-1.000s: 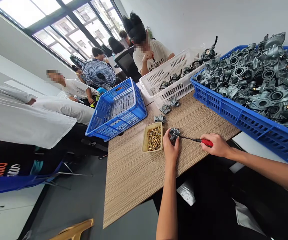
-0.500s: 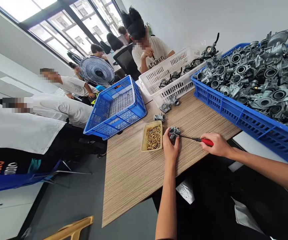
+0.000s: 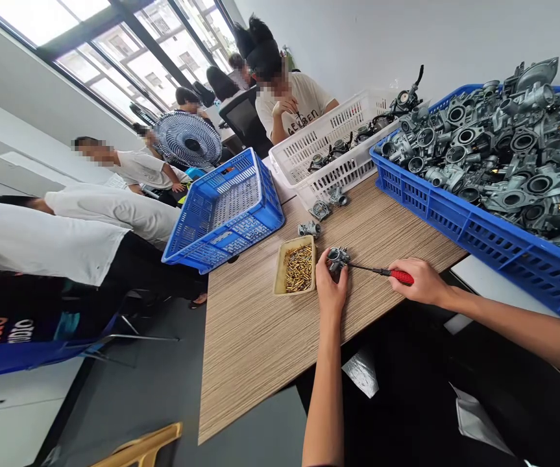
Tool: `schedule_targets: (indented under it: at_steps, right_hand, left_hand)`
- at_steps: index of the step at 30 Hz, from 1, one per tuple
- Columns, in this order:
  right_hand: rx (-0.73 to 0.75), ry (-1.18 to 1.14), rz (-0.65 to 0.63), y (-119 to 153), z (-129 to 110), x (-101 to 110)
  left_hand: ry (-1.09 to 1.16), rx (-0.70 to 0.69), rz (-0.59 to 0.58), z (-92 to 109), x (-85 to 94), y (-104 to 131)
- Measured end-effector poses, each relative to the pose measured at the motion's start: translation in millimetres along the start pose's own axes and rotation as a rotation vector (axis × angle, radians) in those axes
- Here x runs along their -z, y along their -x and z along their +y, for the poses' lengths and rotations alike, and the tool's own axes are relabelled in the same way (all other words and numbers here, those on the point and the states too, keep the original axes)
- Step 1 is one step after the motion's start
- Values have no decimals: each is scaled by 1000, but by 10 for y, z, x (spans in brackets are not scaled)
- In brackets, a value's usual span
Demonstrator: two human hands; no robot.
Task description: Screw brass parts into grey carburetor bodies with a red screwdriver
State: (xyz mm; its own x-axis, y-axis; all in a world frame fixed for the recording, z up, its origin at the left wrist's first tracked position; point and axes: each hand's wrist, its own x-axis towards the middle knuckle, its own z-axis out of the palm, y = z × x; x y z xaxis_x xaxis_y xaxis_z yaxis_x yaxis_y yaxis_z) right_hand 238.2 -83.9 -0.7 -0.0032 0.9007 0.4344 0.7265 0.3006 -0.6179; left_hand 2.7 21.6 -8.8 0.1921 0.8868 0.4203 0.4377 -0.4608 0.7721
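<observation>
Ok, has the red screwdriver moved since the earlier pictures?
No, the screwdriver shows no visible shift against the tub on the table.

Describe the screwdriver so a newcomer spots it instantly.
Find the wood-grain table by the heaped blue crate. There, the right hand holds the screwdriver, its shaft pointing at the metal part in the left hand. Among grey parts, its red handle stands out.

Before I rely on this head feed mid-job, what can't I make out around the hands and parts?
All in the head view:
- Screwdriver tip: too small where it meets the carburetor body; I can't tell whether it is seated.
- Carburetor body's near left side: covered by the left hand.
- Screwdriver handle's end: hidden in the right hand.
- Brass pieces: too small to tell individual shapes.
- Loaded blue crate: cut off by the right edge.
</observation>
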Motion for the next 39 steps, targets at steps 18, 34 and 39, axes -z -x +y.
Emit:
schedule_targets:
  at_steps: [18,34,39]
  right_hand:
    - [-13,-14,-24,-14,-22,29]
    - [5,8,-17,-8,-10,14]
    - [-2,4,-19,-3,-4,9]
  left_hand:
    - [10,3,-3,6,4,5]
    - [0,-1,-9,-14,5,8]
    - [-14,4,-14,-7,12,8]
